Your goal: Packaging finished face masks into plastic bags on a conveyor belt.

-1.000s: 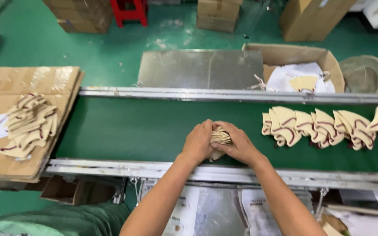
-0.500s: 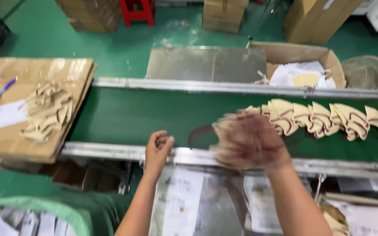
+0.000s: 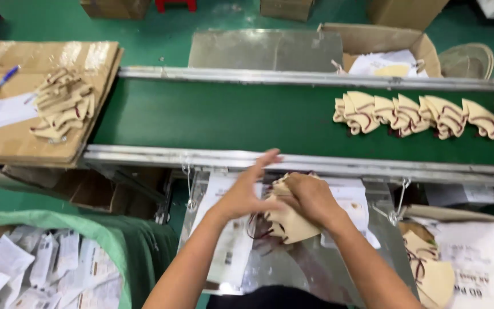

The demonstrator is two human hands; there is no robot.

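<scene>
While your two hands meet just below the near rail (image 3: 315, 163) of the conveyor, your right hand (image 3: 311, 198) is closed over a small stack of beige cut pieces (image 3: 288, 220) with dark red lines, and your left hand (image 3: 246, 191) stands open, fingers spread, its palm against the left side of that stack. The stack sits over a shiny metal shelf (image 3: 293, 269), which gives little room to either side. Beyond your hands the green belt (image 3: 212, 117) lies open and flat; only to the far right of them a row of similar beige pieces (image 3: 418, 114) overlaps on it. Under your left hand a white printed sheet (image 3: 230, 234) lies on the shelf. Low to the right of your right hand is a white bag (image 3: 475, 257) with dark print, with more beige pieces (image 3: 430, 269) beside it. Far to the left, a cardboard surface (image 3: 35, 91) carries another pile of pieces (image 3: 64, 106), white paper and a blue pen (image 3: 8, 75). Low on the left lie many small white labels (image 3: 41, 266) by green cloth (image 3: 104, 240). Past the belt stands an open cardboard box (image 3: 384, 48).
</scene>
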